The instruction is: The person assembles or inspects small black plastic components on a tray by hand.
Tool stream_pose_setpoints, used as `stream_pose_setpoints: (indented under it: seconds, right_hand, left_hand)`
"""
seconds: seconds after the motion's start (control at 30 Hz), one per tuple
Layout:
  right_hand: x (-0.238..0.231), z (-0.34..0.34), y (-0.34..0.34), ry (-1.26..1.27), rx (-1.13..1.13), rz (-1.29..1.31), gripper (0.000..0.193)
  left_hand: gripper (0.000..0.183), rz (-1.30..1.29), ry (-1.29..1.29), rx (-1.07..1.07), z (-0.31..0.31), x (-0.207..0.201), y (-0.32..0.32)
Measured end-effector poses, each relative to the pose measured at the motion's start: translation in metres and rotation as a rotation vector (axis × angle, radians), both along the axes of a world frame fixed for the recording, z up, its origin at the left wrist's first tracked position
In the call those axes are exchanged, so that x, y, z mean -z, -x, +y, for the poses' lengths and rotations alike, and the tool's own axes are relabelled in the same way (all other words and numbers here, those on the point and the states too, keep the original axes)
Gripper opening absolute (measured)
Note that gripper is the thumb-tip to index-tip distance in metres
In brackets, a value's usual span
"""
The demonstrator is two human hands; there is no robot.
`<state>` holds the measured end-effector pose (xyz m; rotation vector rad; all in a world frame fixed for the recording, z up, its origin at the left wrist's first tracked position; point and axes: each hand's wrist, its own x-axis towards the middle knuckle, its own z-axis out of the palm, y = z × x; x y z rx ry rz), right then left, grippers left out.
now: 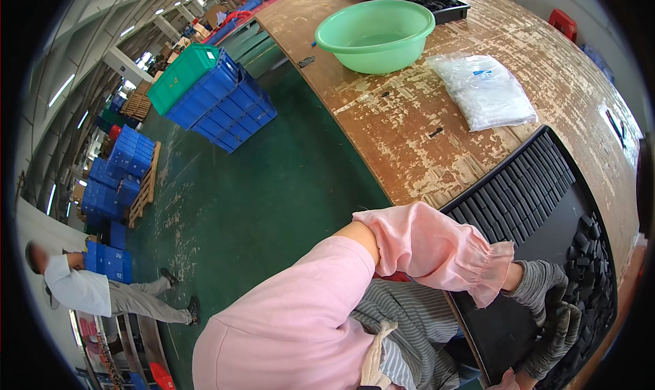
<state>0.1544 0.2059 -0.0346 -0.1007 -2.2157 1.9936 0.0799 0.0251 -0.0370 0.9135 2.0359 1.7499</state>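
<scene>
"What are your hands doing?"

"My left hand (540,286) and right hand (558,342), both in grey gloves, are close together over the tray (551,238). My left fingers are bent; my right ones lie side by side. I cannot tell whether I pinch anything between them."

"And the black pieces?"

"The loose pieces (588,281) are heaped along the tray's right side, just beside my gloves. The lined-up pieces (512,193) stand in close rows at its far end, with bare tray between the two groups."

"What is past that?"

"On the worn table (355,107), a clear bag (486,93) of white bits lies just beyond the tray. Farther on is a green basin (375,59), then a second tray (452,13) of black pieces."

"And off the table?"

"To my left, blue crates (228,107) with a green crate (183,78) on top, and a person (80,289) in a white shirt. Beyond them, more crates (129,151) by a pallet (146,185)."
</scene>
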Motion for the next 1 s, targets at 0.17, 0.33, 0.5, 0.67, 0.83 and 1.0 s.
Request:
stream_pose_setpoints:
  seconds: [0.17,0.33,0.5,0.67,0.83,1.0]
  right_hand:
    - [0.002,-0.003,-0.004,0.093,0.119,0.025,0.019]
    - [0.000,-0.001,0.000,-0.066,0.019,-0.023,0.021]
    - [-0.005,-0.003,-0.005,-0.058,0.045,-0.029,0.021]
    - [-0.015,-0.019,-0.002,-0.195,0.041,-0.007,0.015]
    - [-0.008,-0.015,0.001,-0.215,-0.001,0.043,0.014]
    - [0.008,-0.002,0.003,-0.307,-0.040,0.032,0.014]
  left_hand:
    - [0.035,-0.006,-0.036,0.010,0.005,0.007,0.003]
    - [0.028,-0.051,-0.086,-0.002,0.001,0.007,0.003]
    - [0.029,-0.029,-0.087,0.036,0.000,0.002,0.001]
    - [0.031,-0.013,-0.015,0.043,-0.002,0.003,0.009]
    - [0.033,0.002,-0.028,-0.017,-0.003,0.006,0.014]
    - [0.031,0.167,0.092,-0.050,0.002,0.013,0.007]
